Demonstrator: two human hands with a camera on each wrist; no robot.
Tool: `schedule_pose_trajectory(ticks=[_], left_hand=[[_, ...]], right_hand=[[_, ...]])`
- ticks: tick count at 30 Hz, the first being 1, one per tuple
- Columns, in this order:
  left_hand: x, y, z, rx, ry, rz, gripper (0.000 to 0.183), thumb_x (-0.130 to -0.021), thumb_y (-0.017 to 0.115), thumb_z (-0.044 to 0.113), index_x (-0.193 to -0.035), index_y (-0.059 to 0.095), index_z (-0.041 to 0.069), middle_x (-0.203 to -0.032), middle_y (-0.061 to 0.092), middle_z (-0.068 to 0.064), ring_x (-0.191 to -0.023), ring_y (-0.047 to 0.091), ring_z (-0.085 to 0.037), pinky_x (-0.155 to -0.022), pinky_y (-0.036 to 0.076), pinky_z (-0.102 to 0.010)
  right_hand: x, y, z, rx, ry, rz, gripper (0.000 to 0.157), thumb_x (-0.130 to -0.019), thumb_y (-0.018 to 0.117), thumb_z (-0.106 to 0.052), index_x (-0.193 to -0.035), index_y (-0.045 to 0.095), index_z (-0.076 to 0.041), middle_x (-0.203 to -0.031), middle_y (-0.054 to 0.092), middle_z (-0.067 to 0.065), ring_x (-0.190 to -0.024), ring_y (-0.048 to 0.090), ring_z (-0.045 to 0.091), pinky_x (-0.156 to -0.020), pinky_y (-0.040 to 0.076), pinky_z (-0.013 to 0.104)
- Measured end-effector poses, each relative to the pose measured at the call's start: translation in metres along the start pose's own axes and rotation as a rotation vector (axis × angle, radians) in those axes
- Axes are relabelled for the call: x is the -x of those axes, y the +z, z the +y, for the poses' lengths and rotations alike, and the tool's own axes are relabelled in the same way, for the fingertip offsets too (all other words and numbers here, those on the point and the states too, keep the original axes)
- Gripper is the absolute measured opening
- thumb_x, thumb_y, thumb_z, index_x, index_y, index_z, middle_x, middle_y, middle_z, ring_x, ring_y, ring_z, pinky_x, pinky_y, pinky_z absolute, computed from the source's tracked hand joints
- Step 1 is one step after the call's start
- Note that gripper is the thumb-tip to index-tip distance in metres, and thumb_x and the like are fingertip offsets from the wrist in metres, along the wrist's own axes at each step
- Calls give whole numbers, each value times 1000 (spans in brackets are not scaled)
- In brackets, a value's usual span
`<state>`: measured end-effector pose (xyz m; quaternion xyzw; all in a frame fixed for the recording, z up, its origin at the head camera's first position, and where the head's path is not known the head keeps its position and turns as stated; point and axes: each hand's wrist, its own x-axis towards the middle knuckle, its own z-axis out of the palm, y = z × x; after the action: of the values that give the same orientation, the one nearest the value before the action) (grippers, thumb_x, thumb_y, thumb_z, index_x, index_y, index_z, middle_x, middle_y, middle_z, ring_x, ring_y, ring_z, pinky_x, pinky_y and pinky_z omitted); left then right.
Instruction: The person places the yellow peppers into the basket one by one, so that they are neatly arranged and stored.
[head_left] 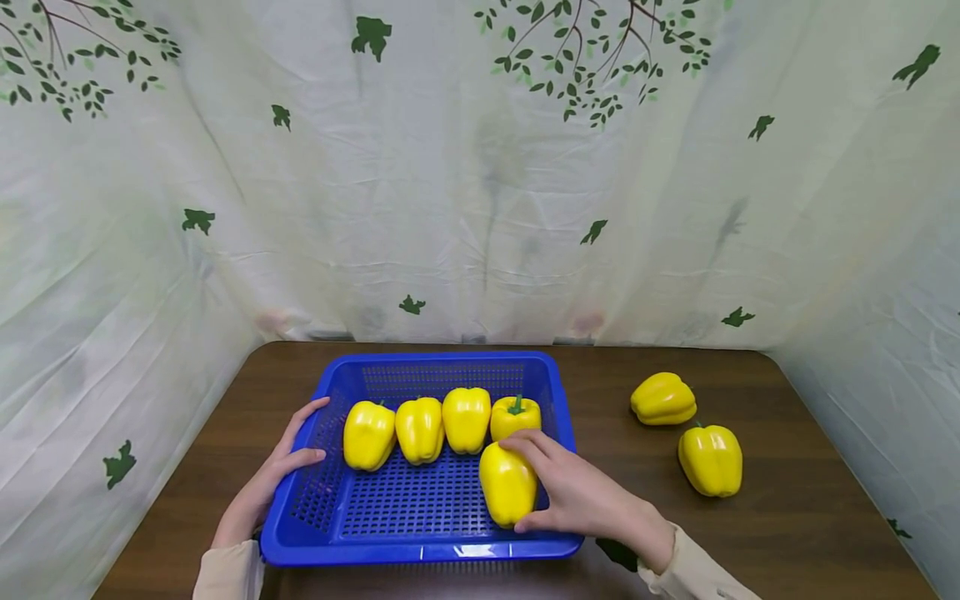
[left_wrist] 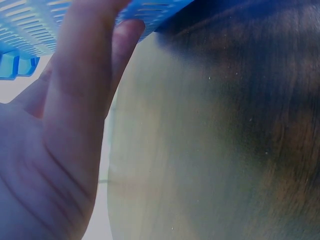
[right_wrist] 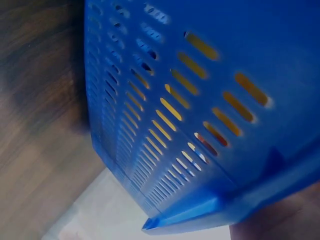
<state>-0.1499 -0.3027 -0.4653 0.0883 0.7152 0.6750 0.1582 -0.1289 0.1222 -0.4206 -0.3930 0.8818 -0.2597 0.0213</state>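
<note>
A blue plastic basket point(head_left: 420, 552) with slotted walls stands on the table. My left hand point(head_left: 273, 475) holds its left rim, thumb and a finger over the edge; the left wrist view shows this hand point(left_wrist: 75, 100) against the outside of the basket wall point(left_wrist: 30, 25). Inside the basket, my right hand point(head_left: 577, 487) grips a yellow bell pepper point(head_left: 507, 483) near the front right corner. Several more yellow bell peppers point(head_left: 467, 421) lie in a row behind it. From the right wrist, the basket's side wall point(right_wrist: 280, 60) hides most of the pepper, with yellow showing through the slots.
Two yellow bell peppers lie on the brown wooden table point(head_left: 780, 467) right of the basket: one farther back point(head_left: 663, 399), one nearer point(head_left: 710, 461). A pale curtain point(head_left: 450, 183) with leaf prints surrounds the table's back and sides.
</note>
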Motion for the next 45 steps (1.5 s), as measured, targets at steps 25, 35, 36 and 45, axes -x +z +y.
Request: schedule_pose_trajectory(ticks=[25, 35, 36, 45], left_hand=[[-1, 0, -2, -25, 22, 15, 66, -96, 41, 12, -151, 9, 32, -150, 3, -19, -119, 33, -45, -84, 45, -51], [-1, 0, -2, -24, 38, 7, 66, -97, 41, 11, -151, 9, 31, -150, 4, -20, -118, 34, -44, -84, 45, -51], [-1, 0, -2, -23, 38, 7, 66, -97, 41, 11, -151, 9, 31, -150, 4, -20, -118, 34, -44, -84, 45, -51], [-2, 0, -2, -36, 34, 18, 67, -95, 42, 13, -151, 10, 31, -151, 2, -19, -121, 29, -47, -85, 45, -51]], right_hand=[[-12, 7, -1, 237, -23, -139, 84, -71, 80, -50, -136, 46, -8, -131, 46, 9, -110, 50, 18, -94, 45, 32], [-12, 7, -1, 285, -42, -152, 84, -71, 78, -52, -135, 48, -5, -130, 49, 11, -112, 50, 20, -95, 44, 33], [-12, 7, -1, 291, -45, -155, 84, -71, 77, -52, -134, 49, -4, -130, 49, 11, -111, 50, 20, -95, 44, 32], [-12, 2, -5, 267, -13, -202, 79, -74, 78, -46, -132, 50, -1, -130, 50, 9, -114, 50, 19, -98, 41, 32]])
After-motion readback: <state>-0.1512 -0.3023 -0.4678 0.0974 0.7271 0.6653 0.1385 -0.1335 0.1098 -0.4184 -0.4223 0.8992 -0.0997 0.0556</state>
